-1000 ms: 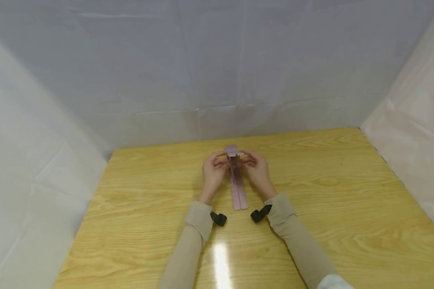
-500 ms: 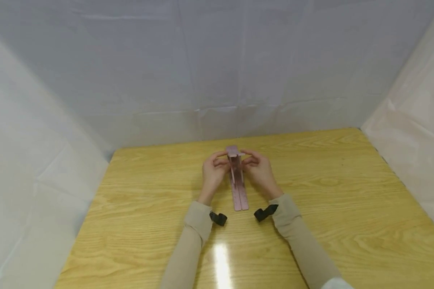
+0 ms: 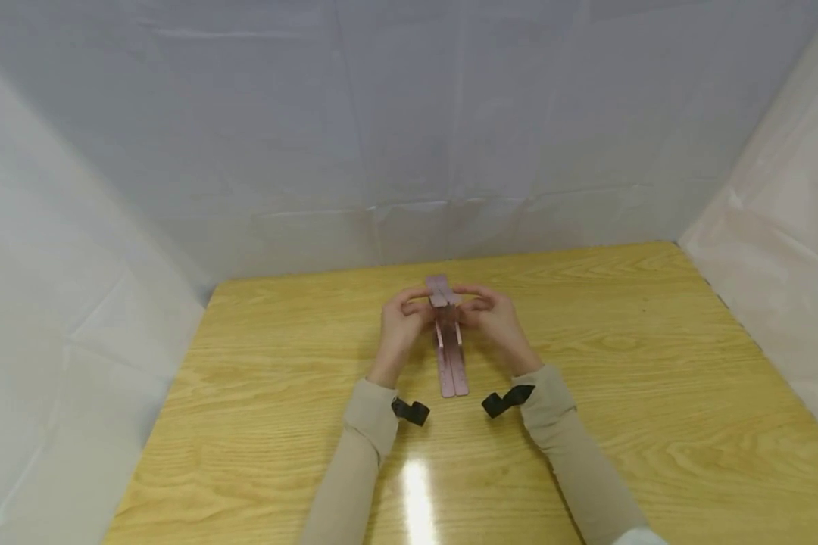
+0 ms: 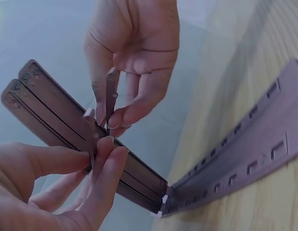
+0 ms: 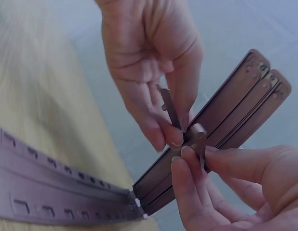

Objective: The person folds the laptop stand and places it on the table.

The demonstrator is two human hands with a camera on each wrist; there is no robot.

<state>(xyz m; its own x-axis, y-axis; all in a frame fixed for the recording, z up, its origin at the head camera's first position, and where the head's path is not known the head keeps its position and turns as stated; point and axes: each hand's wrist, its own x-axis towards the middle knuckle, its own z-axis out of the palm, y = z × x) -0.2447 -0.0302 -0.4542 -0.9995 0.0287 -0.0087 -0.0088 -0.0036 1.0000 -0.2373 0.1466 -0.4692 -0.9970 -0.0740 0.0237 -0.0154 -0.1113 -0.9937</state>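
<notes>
While I watch, both hands have closed in a touch: the left hand (image 3: 401,331) and right hand (image 3: 496,324) each pinch a small tab on the raised half of the hinged stand (image 3: 450,348). Its other half lies flat on the table (image 3: 654,393), so I'd judge the fiddling with those tabs is mid-way.

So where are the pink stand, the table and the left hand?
stand (image 3: 453,371) head view, flat base strip
table (image 3: 654,363) head view, bare wood
left hand (image 3: 398,333) head view, back of hand

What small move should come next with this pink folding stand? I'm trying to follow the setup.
Probably seat the small tab into the raised panel. The left hand and right hand each pinch a small tab beside the panel, while the slotted base lies flat on the table.
</notes>
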